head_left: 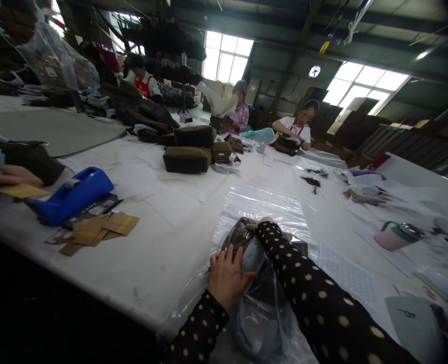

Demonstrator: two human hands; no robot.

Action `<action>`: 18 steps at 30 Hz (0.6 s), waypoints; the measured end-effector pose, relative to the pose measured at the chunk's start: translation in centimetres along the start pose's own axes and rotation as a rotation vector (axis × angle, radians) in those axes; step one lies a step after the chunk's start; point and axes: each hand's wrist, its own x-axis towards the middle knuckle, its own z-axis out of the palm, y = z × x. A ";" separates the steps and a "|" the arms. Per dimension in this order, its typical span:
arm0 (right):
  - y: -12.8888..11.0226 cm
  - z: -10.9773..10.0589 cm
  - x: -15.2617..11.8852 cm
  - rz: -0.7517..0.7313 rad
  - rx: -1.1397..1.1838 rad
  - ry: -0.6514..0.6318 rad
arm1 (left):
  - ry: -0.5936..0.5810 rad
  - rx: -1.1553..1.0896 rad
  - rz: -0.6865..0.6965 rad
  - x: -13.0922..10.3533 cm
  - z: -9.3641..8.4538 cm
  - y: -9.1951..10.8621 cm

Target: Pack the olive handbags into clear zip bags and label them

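A dark bag [239, 232] lies inside a clear plastic bag [263, 328] near the front edge of the white table. My left hand [229, 277] rests on its left side with the fingers spread over the plastic. Farther up, my right hand [261, 222] reaches onto the top of the dark bag; its fingers are mostly hidden behind my polka-dot sleeve, and what they hold, if anything, cannot be made out. Flat clear plastic bags [257, 199] lie beneath and beyond the dark bag.
A blue tape dispenser [76, 194] and brown cardboard pieces [104, 230] lie left, beside another person's hand [11, 177]. Dark pouches [188, 159] are stacked mid-table. Right are a printed sheet [347, 275] and a pink cup [394, 236]. Several people work across the table.
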 end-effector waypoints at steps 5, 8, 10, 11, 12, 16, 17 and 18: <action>0.4 -2.9 -2.7 -0.131 -0.015 0.069 | 0.174 -0.057 -0.089 -4.8 -2.9 -6.0; 6.1 -2.9 -6.7 -0.389 0.151 0.291 | 0.152 -0.198 -0.357 -8.6 -3.8 -10.5; 12.2 -1.1 -10.3 -0.413 0.295 0.475 | 0.020 -0.343 -0.539 -10.4 -3.8 -12.4; 15.5 0.5 -12.2 -0.315 0.331 0.523 | -0.042 -0.403 -0.604 -11.0 -3.7 -12.9; 18.6 2.4 -14.2 -0.186 0.358 0.524 | -0.087 -0.446 -0.649 -11.3 -3.6 -13.1; 27.4 11.1 -20.3 0.291 0.503 0.295 | -0.187 -0.537 -0.660 -10.9 -3.2 -12.7; 28.2 12.6 -21.1 0.283 0.525 0.241 | -0.204 -0.576 -0.628 -10.6 -3.2 -12.4; 28.6 13.8 -21.6 0.258 0.536 0.189 | -0.208 -0.626 -0.602 -10.3 -3.2 -12.1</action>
